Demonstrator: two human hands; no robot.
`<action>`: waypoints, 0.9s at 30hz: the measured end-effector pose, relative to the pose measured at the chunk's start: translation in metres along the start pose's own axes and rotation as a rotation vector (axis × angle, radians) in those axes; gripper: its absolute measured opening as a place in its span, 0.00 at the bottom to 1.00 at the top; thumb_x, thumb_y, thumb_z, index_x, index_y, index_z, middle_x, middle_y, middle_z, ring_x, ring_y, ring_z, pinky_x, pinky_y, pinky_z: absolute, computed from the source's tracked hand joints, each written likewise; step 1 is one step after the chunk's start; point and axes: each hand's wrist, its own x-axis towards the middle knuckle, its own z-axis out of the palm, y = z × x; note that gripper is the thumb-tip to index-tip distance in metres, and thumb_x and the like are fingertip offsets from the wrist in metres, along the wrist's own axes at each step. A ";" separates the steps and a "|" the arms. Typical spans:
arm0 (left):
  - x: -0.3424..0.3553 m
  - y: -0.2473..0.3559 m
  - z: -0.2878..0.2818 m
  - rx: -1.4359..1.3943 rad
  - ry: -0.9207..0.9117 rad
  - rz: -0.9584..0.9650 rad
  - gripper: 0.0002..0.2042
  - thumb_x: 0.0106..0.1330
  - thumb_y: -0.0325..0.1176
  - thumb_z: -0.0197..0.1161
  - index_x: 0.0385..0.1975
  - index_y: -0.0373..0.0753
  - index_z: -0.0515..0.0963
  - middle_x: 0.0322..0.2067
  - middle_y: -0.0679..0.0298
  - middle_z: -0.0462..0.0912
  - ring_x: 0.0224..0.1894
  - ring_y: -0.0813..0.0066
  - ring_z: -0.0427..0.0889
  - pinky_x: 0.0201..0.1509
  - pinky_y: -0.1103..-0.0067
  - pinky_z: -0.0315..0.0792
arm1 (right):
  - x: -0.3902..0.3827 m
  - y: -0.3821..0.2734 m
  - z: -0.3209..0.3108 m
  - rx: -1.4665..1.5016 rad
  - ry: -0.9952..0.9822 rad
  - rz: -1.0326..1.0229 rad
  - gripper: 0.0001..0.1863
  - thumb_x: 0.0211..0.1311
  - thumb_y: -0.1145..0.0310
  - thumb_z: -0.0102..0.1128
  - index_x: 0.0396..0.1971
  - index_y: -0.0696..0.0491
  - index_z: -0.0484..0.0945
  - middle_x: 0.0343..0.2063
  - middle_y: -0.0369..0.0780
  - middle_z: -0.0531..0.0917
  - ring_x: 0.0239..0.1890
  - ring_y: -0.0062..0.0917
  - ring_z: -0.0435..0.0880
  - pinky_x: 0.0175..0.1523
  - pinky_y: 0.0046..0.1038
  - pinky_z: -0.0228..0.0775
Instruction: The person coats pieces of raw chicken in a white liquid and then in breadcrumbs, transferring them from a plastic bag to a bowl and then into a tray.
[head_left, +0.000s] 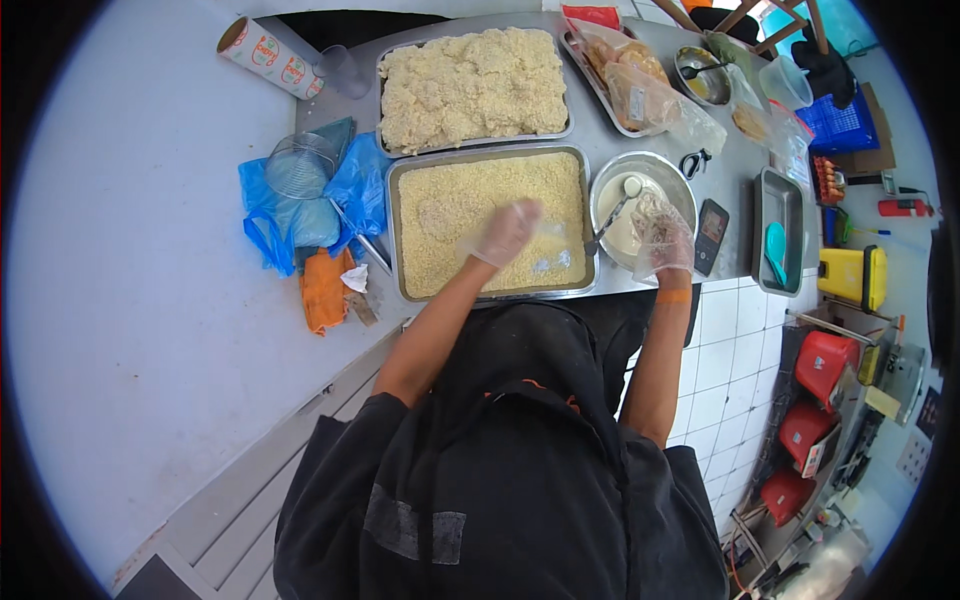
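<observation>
My left hand (508, 235), in a clear plastic glove, is over the tray of pale crumbs (440, 190); motion smears its fingers. A rounded, crumb-covered lump (437, 220) lies in the crumbs left of it. My right hand (664, 238), also gloved and caked with batter and crumbs, reaches into the metal bowl of white batter (612, 172); whether it grips anything is hidden. Beside it a dark-handled ladle (632, 187) leans across the bowl, its cup whitened by batter.
Behind stands a tray heaped with crumb-coated pieces (470, 85). Blue plastic bags (355, 190), a wire strainer (300, 165) and an orange cloth (325, 290) lie left. Rightward are a phone (711, 235), black scissors (695, 163), a tray with a turquoise tool (775, 250) and bagged food (630, 80).
</observation>
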 end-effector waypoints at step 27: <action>0.011 0.020 0.047 0.524 -0.418 0.054 0.19 0.71 0.52 0.48 0.52 0.47 0.74 0.52 0.51 0.73 0.57 0.52 0.71 0.59 0.54 0.63 | 0.001 0.014 0.008 -0.225 -0.031 -0.078 0.17 0.63 0.73 0.55 0.52 0.61 0.77 0.44 0.42 0.82 0.46 0.25 0.80 0.51 0.25 0.72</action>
